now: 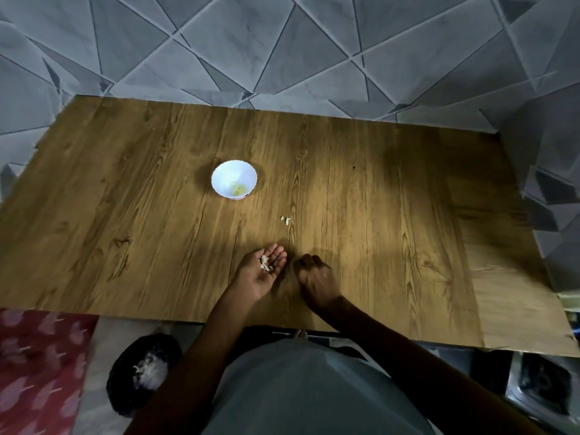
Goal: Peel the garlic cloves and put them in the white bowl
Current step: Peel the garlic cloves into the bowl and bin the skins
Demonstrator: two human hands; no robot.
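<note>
Left hand (262, 273), flat and palm-up near the table's (408, 215) front edge, cradles garlic bits (265, 263). Whether the curled right hand (315, 277) holds anything, I cannot tell. Keep that palm level.

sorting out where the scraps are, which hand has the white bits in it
The left hand: it lies palm up with white bits on it. The right hand is palm down, fingers curled, showing none.

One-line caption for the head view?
Left hand cradles garlic pieces palm-up, right hand curled beside it, white bowl beyond.

The bowl (234, 180) stands on the table (376, 189), scraps (285, 220) to its right.
</note>
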